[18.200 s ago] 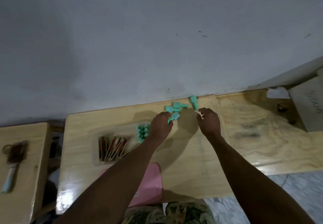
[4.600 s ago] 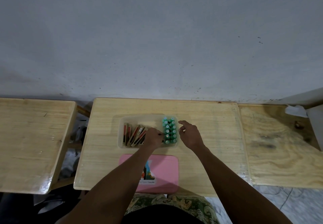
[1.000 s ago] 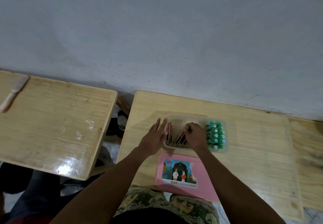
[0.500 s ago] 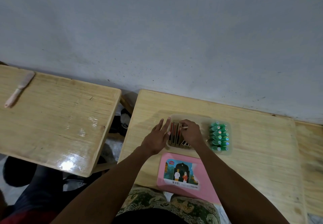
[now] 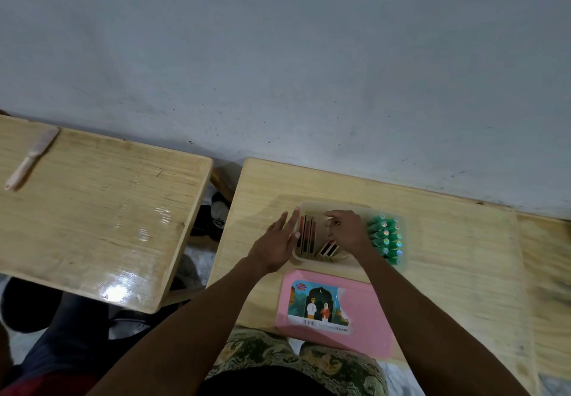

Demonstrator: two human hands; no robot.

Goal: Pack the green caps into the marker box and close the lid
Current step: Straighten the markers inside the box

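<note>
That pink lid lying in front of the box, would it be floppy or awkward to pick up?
The pink lid looks like thin moulded plastic, so probably light and fairly stiff, perhaps flexing slightly. Lying flat on the table, it may be hard to get fingers under; its near edge seems to overhang, which should help.

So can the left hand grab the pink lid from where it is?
Probably yes. The pink lid lies bare on the table just near of the box, and the left hand rests open at the box's left end, nothing between them.

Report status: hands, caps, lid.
Left hand open, flat at the box left edge. Right hand inside, among the brown sticks. Green caps packed at the right end. Pink lid off, lying in front.
</note>
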